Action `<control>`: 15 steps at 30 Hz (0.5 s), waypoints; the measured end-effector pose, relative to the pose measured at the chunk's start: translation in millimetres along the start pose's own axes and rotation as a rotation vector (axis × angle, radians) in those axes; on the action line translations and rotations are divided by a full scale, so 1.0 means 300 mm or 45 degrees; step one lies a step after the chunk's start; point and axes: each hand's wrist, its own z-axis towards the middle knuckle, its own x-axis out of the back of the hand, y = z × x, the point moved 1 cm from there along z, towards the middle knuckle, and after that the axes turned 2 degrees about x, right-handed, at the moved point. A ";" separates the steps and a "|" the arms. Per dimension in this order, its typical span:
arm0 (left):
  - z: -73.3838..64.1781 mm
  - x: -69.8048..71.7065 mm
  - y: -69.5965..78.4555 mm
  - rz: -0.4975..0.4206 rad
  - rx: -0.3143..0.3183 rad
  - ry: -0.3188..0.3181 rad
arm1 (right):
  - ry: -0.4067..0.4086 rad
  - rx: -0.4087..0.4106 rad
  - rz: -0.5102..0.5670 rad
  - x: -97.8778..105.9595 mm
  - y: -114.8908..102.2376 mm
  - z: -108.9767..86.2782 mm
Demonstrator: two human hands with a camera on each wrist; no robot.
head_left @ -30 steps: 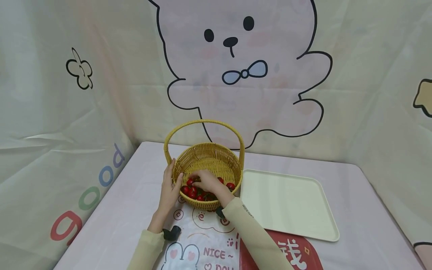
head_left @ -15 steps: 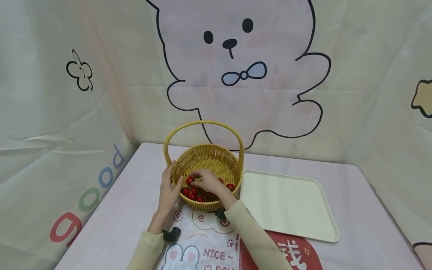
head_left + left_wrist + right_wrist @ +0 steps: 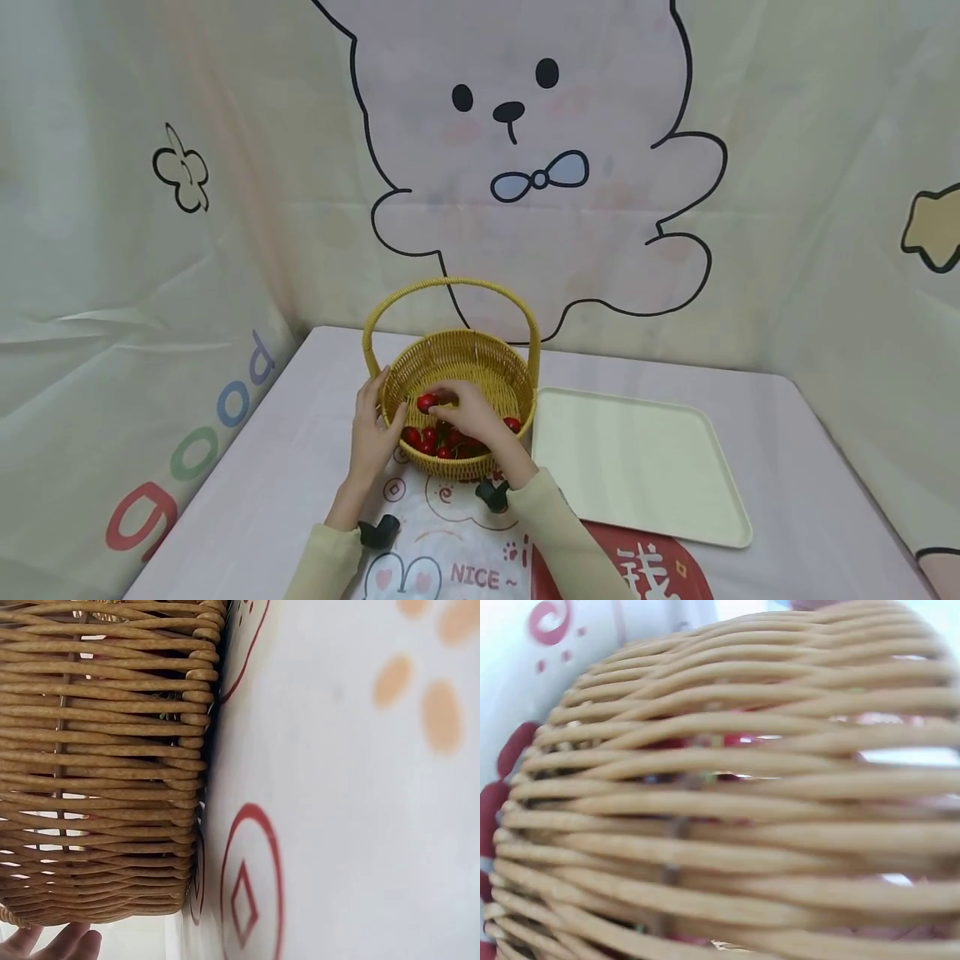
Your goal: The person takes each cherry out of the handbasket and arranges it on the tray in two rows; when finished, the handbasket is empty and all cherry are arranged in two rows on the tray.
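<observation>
Pinching a round red cherry [image 3: 426,403] with the right hand [image 3: 471,412] over a round yellow wicker basket [image 3: 457,469]; resting the straight-fingered left hand [image 3: 372,437] against its side.

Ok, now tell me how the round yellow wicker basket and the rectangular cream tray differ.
The yellow wicker basket is round and deep, while the cream tray is rectangular and shallow. The basket has a tall arched handle; the tray shows none. The left hand rests against the basket, while no hand touches the tray. Both sit on the same pale table.
</observation>
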 end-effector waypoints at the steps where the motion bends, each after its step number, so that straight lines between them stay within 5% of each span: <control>1: -0.001 -0.001 -0.001 -0.002 0.005 -0.003 | 0.019 -0.009 0.021 0.006 0.000 -0.007; 15: 0.002 0.014 -0.008 -0.084 0.012 -0.094 | 0.195 -0.079 0.137 0.068 0.013 -0.081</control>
